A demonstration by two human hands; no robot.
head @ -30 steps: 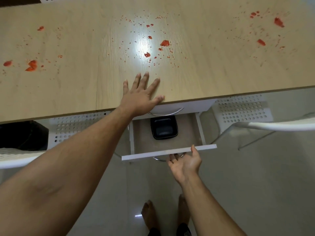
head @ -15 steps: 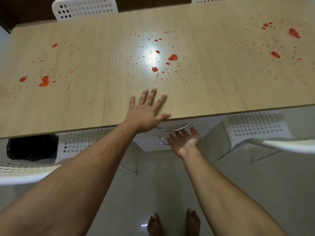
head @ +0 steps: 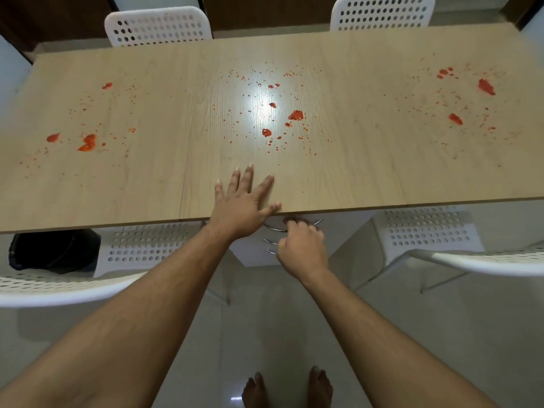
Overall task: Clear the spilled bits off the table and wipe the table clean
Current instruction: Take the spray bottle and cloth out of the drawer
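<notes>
Table (head: 368, 178): pale wood-grain laminate, rect., glare spot at centre. Red spilled bits (head: 295, 115): wet blobs plus fine specks, in three patches, left, centre, right. Left hand (head: 243, 203) flat on near edge, fingers spread. Right hand (head: 301, 245) curled at curved metal drawer handle (head: 272, 228) beneath the tabletop; fingertips hidden, hold unclear.

— What is the person wearing on the arms?

— Nothing that shows: both forearms are bare, no sleeves, with no watch or band at either wrist. The left hand (head: 240, 206) and right hand (head: 303, 248) carry no rings or gloves (only the backs of them show).

— And lower down?

— Two bare feet (head: 287, 388) at the bottom edge, no shoes or socks.
</notes>
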